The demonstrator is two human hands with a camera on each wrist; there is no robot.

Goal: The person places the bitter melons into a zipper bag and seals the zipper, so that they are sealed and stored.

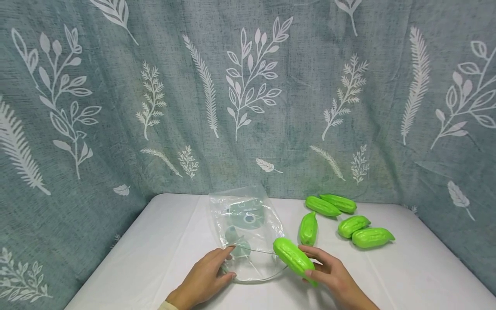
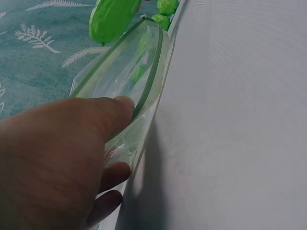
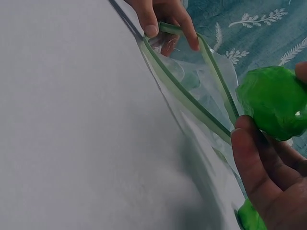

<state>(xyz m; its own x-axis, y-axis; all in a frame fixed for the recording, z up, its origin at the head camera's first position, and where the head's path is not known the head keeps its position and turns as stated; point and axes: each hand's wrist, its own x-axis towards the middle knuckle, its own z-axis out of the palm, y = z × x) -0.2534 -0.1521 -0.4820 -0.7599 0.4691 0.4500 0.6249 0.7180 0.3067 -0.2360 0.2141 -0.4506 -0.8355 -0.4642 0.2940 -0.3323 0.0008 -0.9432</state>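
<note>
A clear zip bag (image 1: 253, 269) with a green-edged mouth lies on the white table, its mouth parted toward me. My left hand (image 1: 211, 273) holds the left corner of that mouth, thumb on the near rim (image 2: 152, 79) and fingers at the far rim. In my right hand (image 1: 329, 273) is a glossy, bumpy green bitter melon (image 1: 293, 256), gripped between thumb and fingers. It is raised at the right end of the bag's mouth, tilted with its upper end toward the bag. The right wrist view shows the melon (image 3: 273, 100) end-on, close beside the rim.
Behind the right hand, one more bitter melon (image 1: 308, 229) lies close to the bag. Two others (image 1: 322, 206) are at the table's back edge, and another pair (image 1: 373, 237) lies farther right. A blue-green leaf-patterned curtain (image 1: 248, 107) hangs behind the white table (image 1: 155, 241).
</note>
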